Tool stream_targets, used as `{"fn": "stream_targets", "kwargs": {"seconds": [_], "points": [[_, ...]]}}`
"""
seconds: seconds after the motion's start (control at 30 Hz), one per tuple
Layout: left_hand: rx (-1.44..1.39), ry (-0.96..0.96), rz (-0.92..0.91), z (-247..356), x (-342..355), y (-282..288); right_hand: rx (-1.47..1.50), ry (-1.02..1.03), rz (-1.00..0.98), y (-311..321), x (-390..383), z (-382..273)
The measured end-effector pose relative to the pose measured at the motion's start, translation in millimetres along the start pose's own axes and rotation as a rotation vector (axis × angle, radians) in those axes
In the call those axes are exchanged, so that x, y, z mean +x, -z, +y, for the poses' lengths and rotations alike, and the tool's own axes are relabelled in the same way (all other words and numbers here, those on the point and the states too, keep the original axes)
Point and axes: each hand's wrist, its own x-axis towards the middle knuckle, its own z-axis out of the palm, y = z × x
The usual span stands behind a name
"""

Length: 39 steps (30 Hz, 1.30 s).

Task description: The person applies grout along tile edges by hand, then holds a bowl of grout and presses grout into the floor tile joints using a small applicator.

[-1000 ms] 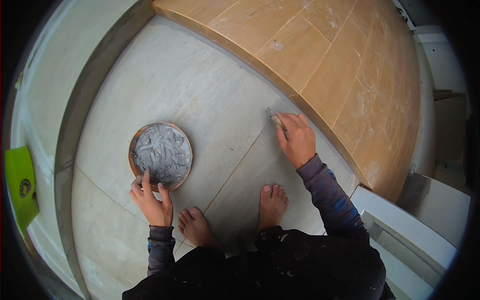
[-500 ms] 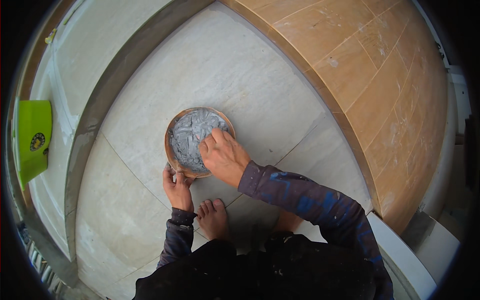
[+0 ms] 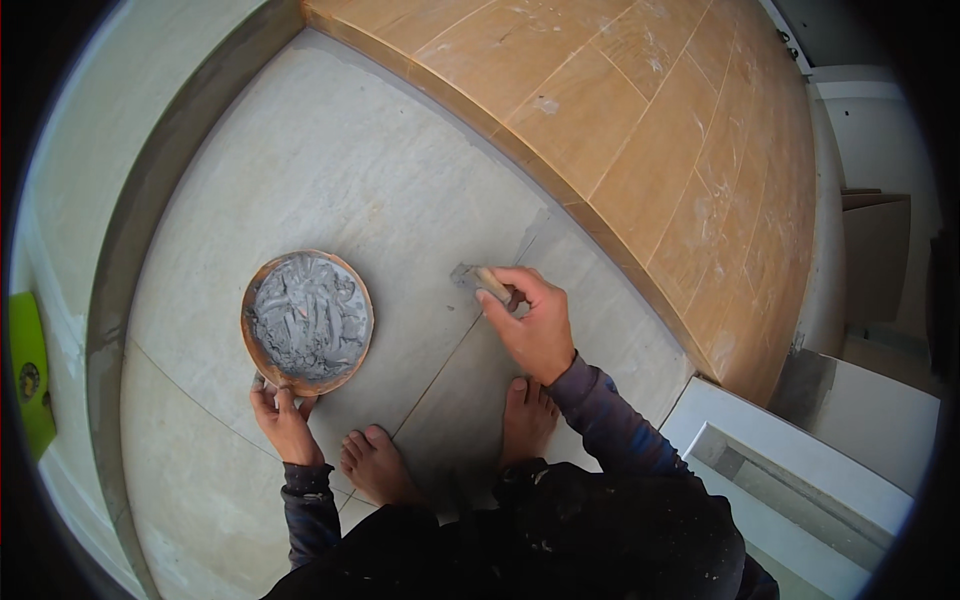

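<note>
Head view: left hand (image 3: pixel 285 415) grasping near rim of bowl (image 3: pixel 259 362), fingers and thumb on the edge; bowl sits just ahead of that hand, can't tell if resting on floor or lifted. Grey paste (image 3: pixel 310 315) inside, ridged, rim brown. Right hand (image 3: pixel 535 320) clenched on small scraper (image 3: pixel 490 285), wooden handle in fingers, blade poking out to hand's left, smeared grey; blade contact with floor unclear. Scraper well apart from bowl, which is left of right hand. Floor (image 3: pixel 400 180) of grey tiles under both hands; seam (image 3: pixel 440 365) runs between the hands, dark grey patch (image 3: pixel 532 232) on it just ahead of right hand. Brown tiled step (image 3: pixel 650 150) ahead and right of right hand. Bare feet (image 3: pixel 528 418) behind the hands, one nearer each. White frame (image 3: pixel 790 470) right of right hand, rearward. Green thing (image 3: pixel 32 370) far left of left hand, cut by view edge.
</note>
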Motion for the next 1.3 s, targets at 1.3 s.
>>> {"fn": "stream_targets", "kwargs": {"seconds": [1.3], "points": [[0.014, -0.022, 0.012, -9, -12, -25, -0.574, 0.351, 0.011, -2, -53, 60]]}}
